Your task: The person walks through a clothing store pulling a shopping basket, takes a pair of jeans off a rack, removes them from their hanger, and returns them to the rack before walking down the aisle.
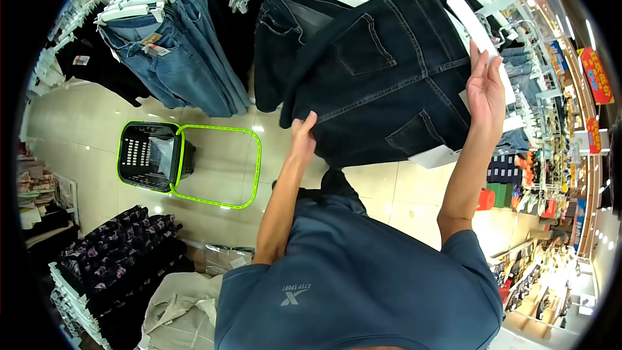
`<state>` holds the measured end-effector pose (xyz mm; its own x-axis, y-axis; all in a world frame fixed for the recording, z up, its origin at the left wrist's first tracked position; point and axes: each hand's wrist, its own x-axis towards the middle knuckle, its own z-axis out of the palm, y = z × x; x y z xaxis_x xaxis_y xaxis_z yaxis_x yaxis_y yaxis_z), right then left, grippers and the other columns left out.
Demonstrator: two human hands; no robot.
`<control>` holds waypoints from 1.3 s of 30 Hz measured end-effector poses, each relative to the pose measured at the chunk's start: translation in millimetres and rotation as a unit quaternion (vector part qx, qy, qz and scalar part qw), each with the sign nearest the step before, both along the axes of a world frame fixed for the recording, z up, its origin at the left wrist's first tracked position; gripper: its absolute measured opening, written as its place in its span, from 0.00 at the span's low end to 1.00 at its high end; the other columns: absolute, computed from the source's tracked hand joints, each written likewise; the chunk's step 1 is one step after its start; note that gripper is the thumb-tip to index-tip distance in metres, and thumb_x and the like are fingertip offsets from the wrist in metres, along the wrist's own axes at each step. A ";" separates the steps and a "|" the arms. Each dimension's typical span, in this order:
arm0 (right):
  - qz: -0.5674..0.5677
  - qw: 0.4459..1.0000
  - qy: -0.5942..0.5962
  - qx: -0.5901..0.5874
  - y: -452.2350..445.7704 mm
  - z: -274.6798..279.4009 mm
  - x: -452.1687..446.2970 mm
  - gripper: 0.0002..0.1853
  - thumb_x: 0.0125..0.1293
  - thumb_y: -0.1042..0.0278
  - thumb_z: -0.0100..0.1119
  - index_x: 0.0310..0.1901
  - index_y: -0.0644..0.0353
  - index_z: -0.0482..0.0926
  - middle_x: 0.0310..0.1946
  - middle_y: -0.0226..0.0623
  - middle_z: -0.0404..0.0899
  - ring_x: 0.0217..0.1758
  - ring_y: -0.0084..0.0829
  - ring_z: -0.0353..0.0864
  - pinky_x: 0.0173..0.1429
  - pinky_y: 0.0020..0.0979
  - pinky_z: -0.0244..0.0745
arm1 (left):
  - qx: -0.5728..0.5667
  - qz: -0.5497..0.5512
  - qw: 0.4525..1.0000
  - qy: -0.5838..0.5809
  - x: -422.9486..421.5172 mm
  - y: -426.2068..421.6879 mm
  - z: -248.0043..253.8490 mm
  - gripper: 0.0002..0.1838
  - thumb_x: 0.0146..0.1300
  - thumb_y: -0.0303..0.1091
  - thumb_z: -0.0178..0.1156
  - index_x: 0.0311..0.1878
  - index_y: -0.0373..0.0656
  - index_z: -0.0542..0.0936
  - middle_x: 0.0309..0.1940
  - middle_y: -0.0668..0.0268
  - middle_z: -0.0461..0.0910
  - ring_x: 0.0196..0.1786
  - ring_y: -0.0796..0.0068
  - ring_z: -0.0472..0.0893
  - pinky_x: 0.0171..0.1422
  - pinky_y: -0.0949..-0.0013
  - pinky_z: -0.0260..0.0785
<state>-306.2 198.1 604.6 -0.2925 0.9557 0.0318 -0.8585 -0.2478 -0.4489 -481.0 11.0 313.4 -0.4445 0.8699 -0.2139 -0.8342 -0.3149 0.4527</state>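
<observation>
A pair of dark blue jeans point(402, 71) is spread out in front of me, back pockets facing up and waistband toward the right. My left hand point(304, 137) pinches the lower edge of the jeans, its thumb on top and the other fingers partly hidden. At the waistband end, my right hand point(486, 94) lies against a white hanger point(473, 21), palm toward me and fingers stretched out. A white paper tag point(434, 156) hangs from the jeans near my right forearm.
A black shopping basket point(146, 155) with a green handle stands on the tiled floor, holding a clear plastic packet. Blue jeans point(175, 58) hang on a rack at the upper left. Floral clothes point(116, 246) and a beige garment point(178, 308) hang at the lower left.
</observation>
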 end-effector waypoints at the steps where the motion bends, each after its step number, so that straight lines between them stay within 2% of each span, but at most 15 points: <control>1: 0.023 0.999 0.025 -0.032 4.6 -9.5 5.4 0.26 0.65 0.80 0.52 0.63 0.69 0.57 0.67 0.59 0.51 0.70 0.53 0.56 0.61 0.32 0.78 | 0.015 0.003 0.999 0.034 -6.3 -9.3 3.9 0.25 0.62 0.35 0.61 0.59 0.33 0.68 0.56 0.60 0.73 0.60 0.68 0.72 0.66 0.65 0.62; 4: 0.045 0.998 -0.013 -0.029 19.0 -49.4 22.7 0.27 0.67 0.75 0.52 0.64 0.70 0.56 0.66 0.58 0.55 0.68 0.53 0.59 0.60 0.31 0.78 | -0.004 0.068 0.990 0.121 -15.5 -32.3 34.4 0.24 0.60 0.33 0.61 0.58 0.33 0.69 0.51 0.60 0.75 0.55 0.71 0.74 0.65 0.69 0.60; 9: 0.041 0.992 0.016 -0.116 21.0 -92.7 31.0 0.28 0.65 0.70 0.56 0.62 0.74 0.58 0.63 0.57 0.61 0.67 0.51 0.62 0.60 0.30 0.78 | -0.034 0.043 0.969 0.242 -32.2 -61.9 50.7 0.22 0.59 0.30 0.60 0.56 0.32 0.70 0.50 0.62 0.75 0.54 0.72 0.73 0.63 0.71 0.60; 13: 0.046 0.994 0.001 -0.100 12.3 -101.7 28.6 0.27 0.65 0.63 0.56 0.58 0.75 0.62 0.59 0.58 0.66 0.63 0.47 0.68 0.59 0.30 0.78 | -0.080 0.009 0.950 0.301 -27.7 -83.0 62.7 0.19 0.60 0.31 0.60 0.52 0.31 0.72 0.46 0.66 0.75 0.50 0.77 0.73 0.58 0.72 0.64; 17: 0.005 0.992 -0.058 -0.110 6.2 -125.3 27.3 0.22 0.64 0.60 0.57 0.50 0.71 0.70 0.52 0.49 0.74 0.55 0.41 0.76 0.60 0.33 0.77 | -0.106 0.049 0.911 0.395 -19.0 -90.8 70.0 0.07 0.58 0.29 0.61 0.36 0.38 0.75 0.32 0.71 0.73 0.36 0.81 0.70 0.44 0.74 0.65; 21: 0.121 0.970 -0.071 -0.197 -20.9 -151.0 37.6 0.21 0.63 0.54 0.61 0.46 0.65 0.75 0.41 0.42 0.80 0.43 0.37 0.79 0.49 0.30 0.78 | -0.102 0.078 0.881 0.456 -10.1 -98.4 109.4 0.05 0.57 0.27 0.60 0.30 0.36 0.75 0.24 0.70 0.74 0.29 0.81 0.71 0.35 0.74 0.65; 25: 0.210 0.941 -0.086 -0.251 -42.5 -154.7 38.3 0.16 0.65 0.57 0.55 0.42 0.64 0.76 0.34 0.38 0.80 0.37 0.33 0.77 0.39 0.26 0.76 | -0.123 0.033 0.863 0.488 1.7 -102.6 105.2 0.13 0.57 0.32 0.61 0.24 0.32 0.73 0.17 0.58 0.71 0.20 0.70 0.69 0.29 0.67 0.63; 27: 0.179 0.933 -0.172 -0.262 -45.0 -142.5 33.1 0.14 0.64 0.57 0.56 0.38 0.62 0.76 0.31 0.34 0.80 0.34 0.30 0.77 0.38 0.26 0.76 | -0.166 -0.050 0.842 0.511 9.5 -104.2 75.9 0.15 0.57 0.33 0.63 0.25 0.30 0.71 0.17 0.61 0.69 0.23 0.75 0.66 0.29 0.67 0.62; 29: 0.146 0.915 -0.298 -0.228 -55.6 -119.5 25.2 0.13 0.64 0.55 0.55 0.34 0.57 0.74 0.24 0.27 0.75 0.24 0.23 0.72 0.28 0.24 0.72 | -0.253 -0.104 0.783 0.559 21.2 -110.5 53.4 0.22 0.57 0.37 0.62 0.20 0.26 0.69 0.14 0.50 0.65 0.17 0.65 0.62 0.26 0.58 0.59; 31: 0.338 0.903 -0.216 -0.153 -51.0 -106.6 35.8 0.14 0.66 0.54 0.54 0.33 0.57 0.72 0.20 0.25 0.68 0.20 0.21 0.66 0.22 0.21 0.64 | -0.295 -0.215 0.744 0.559 26.7 -117.8 44.3 0.17 0.58 0.36 0.60 0.27 0.26 0.75 0.21 0.46 0.74 0.24 0.57 0.72 0.34 0.57 0.66; 32: 0.339 0.903 -0.215 -0.154 -65.4 -85.9 29.2 0.15 0.66 0.52 0.53 0.32 0.55 0.70 0.18 0.23 0.63 0.18 0.19 0.60 0.19 0.19 0.60 | -0.231 -0.130 0.794 0.548 45.8 -122.4 -1.9 0.14 0.58 0.33 0.58 0.40 0.29 0.78 0.34 0.45 0.79 0.40 0.51 0.79 0.48 0.60 0.70; 33: 0.324 0.897 -0.264 -0.147 -68.3 -71.0 24.4 0.16 0.67 0.50 0.50 0.31 0.54 0.69 0.15 0.22 0.60 0.16 0.17 0.57 0.16 0.19 0.57 | -0.116 0.150 0.798 0.573 57.4 -116.7 0.4 0.19 0.58 0.37 0.61 0.30 0.24 0.77 0.25 0.41 0.77 0.31 0.46 0.78 0.37 0.57 0.69; 35: 0.311 0.870 -0.371 -0.093 -82.3 -42.1 12.3 0.17 0.67 0.48 0.49 0.31 0.53 0.69 0.13 0.22 0.57 0.13 0.17 0.55 0.12 0.20 0.55 | -0.209 -0.111 0.816 0.527 78.3 -133.1 -68.0 0.16 0.59 0.35 0.59 0.38 0.27 0.79 0.30 0.46 0.80 0.37 0.51 0.80 0.43 0.60 0.71; 38: 0.296 0.846 -0.440 -0.050 -97.8 -20.9 -0.8 0.20 0.68 0.44 0.47 0.31 0.53 0.70 0.09 0.22 0.56 0.10 0.18 0.53 0.12 0.20 0.51 | -0.173 -0.160 0.884 0.404 100.5 -132.7 -93.9 0.17 0.60 0.36 0.58 0.41 0.28 0.79 0.31 0.48 0.82 0.38 0.56 0.82 0.45 0.61 0.71; 39: 0.291 0.836 -0.464 -0.036 -102.4 -13.0 -5.6 0.20 0.68 0.44 0.47 0.31 0.54 0.70 0.08 0.23 0.56 0.10 0.18 0.52 0.12 0.19 0.50 | -0.141 -0.188 0.897 0.374 107.7 -134.4 -120.9 0.17 0.60 0.34 0.59 0.47 0.29 0.77 0.40 0.50 0.80 0.46 0.60 0.79 0.52 0.63 0.69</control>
<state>-311.8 95.8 591.6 -0.5749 0.6332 -0.5182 0.1253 -0.5578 -0.8205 -373.3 -123.4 192.5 -0.2409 0.9469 -0.2132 -0.2874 0.1402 0.9475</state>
